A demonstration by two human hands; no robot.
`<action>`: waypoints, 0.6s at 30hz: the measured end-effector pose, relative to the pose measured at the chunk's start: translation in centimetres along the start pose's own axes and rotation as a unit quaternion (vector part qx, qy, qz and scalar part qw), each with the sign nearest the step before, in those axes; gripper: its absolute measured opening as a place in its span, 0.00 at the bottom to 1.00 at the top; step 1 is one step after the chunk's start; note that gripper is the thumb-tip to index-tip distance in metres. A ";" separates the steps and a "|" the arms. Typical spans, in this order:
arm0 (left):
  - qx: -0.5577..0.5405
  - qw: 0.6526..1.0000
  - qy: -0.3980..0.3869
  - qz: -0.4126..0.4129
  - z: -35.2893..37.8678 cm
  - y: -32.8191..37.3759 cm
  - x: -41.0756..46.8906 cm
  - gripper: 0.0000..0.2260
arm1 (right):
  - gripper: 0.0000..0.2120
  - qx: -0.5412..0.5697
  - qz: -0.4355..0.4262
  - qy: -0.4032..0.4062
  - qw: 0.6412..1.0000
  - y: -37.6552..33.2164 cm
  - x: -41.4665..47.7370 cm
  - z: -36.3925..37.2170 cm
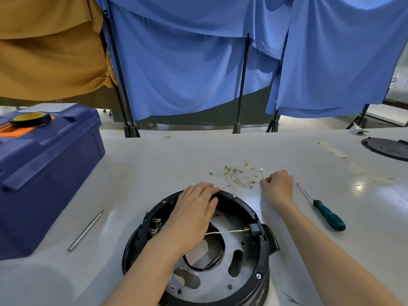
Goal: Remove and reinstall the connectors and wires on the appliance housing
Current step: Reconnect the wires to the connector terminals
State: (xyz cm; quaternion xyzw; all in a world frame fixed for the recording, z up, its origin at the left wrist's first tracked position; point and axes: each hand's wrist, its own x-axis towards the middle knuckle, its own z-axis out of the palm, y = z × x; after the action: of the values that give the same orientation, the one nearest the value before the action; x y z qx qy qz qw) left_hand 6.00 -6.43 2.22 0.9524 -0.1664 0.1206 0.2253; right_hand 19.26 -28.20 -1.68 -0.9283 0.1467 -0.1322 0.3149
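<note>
toolbox [48, 168]: blue, lid shut, far left on the tabletop [154, 164]. A black tape roll [31, 119] sits on top, can't see inside the box.
housing [241, 200]: round black shell, open side up, close to me in the middle. Inside there's a metal plate [242, 257] with slots, some tab terminals on the left wall and one white wire [225, 232].
white wire direction: runs pretty much left to right across the housing. Its connector end points right at a black block [255, 229] on the rim, and the other end goes under my left hand.
left hand [194, 208]: fingers curled over the far rim of the housing, gripping it, palm over the inside.
right hand [279, 184]: on the tabletop just past the housing, to the right, fingers curled and pinching a thin loose wire [262, 174] whose ring end points away from me.
wire pile [237, 176]: small tangle with gold connectors, just beyond the housing, between the two hands.
screwdriver [326, 215]: right of the right hand, green handle toward me, tip pointing away and left.
metal pick [86, 230]: left of the housing.
</note>
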 end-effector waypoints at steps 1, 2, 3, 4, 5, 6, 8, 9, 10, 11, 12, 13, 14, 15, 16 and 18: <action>0.000 1.000 0.003 0.001 0.0 0.0 0.0 0.18 | 0.09 -0.012 -0.006 0.005 1.000 0.0 0.1 0.1; 0.000 1.000 0.005 0.002 0.0 0.0 0.0 0.18 | 0.09 -0.024 -0.011 0.009 1.000 0.0 0.1 0.3; 0.000 1.000 0.006 0.002 -0.1 0.0 0.0 0.17 | 0.10 -0.037 -0.013 0.010 0.999 0.1 0.1 0.4; 0.001 1.000 0.008 0.002 -0.1 0.1 0.0 0.17 | 0.10 -0.046 -0.017 0.011 0.999 0.1 0.1 0.5; 0.001 1.000 0.009 0.003 -0.1 0.0 0.0 0.17 | 0.10 -0.053 -0.019 0.013 0.998 0.1 0.0 0.5; 0.001 1.000 0.010 0.004 -0.1 0.0 0.0 0.17 | 0.10 -0.057 -0.017 0.014 0.998 0.2 0.0 0.5; 0.000 1.000 0.012 0.005 -0.1 0.0 0.0 0.17 | 0.09 -0.060 -0.009 0.016 0.998 0.4 -0.1 0.4; -0.001 1.000 0.011 0.004 0.0 0.0 -0.1 0.17 | 0.08 -0.054 -0.006 0.018 0.998 0.5 -0.3 0.2; -0.002 1.000 0.008 0.003 -0.1 0.0 -0.1 0.17 | 0.09 -0.042 -0.004 0.026 0.999 0.7 -0.4 0.0; -0.004 1.000 0.005 0.000 -0.1 0.1 -0.1 0.18 | 0.09 -0.016 0.000 0.042 0.999 0.8 -0.6 -0.3; -0.007 1.000 0.004 -0.002 -0.1 0.2 -0.2 0.18 | 0.08 0.024 0.006 0.059 0.998 0.8 -0.8 -0.8; -0.013 1.000 0.006 -0.003 -0.2 0.3 -0.2 0.18 | 0.07 0.077 0.008 0.068 0.995 0.5 -1.1 -1.4; -0.023 1.000 0.014 -0.002 -0.4 0.5 -0.2 0.18 | 0.06 0.138 -0.003 0.064 0.988 0.2 -1.6 -2.1; -0.039 0.999 0.030 0.004 -0.7 0.8 -0.2 0.18 | 0.04 0.201 -0.024 0.044 0.978 -0.5 -2.2 -2.9; -0.055 0.997 0.053 0.016 -1.0 1.1 -0.2 0.19 | 0.04 0.259 -0.051 0.011 0.964 -1.3 -3.1 -3.8; -0.049 0.992 0.098 0.058 -1.7 2.0 -0.2 0.23 | 0.05 0.340 -0.115 -0.071 0.931 -2.9 -5.2 -5.5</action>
State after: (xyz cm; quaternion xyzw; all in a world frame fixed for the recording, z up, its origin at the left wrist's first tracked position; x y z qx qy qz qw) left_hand 4.78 -7.26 4.40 0.9124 -0.2042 0.2179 0.2798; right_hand 13.16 -27.12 3.54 -0.7833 -0.0373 -0.1434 0.6038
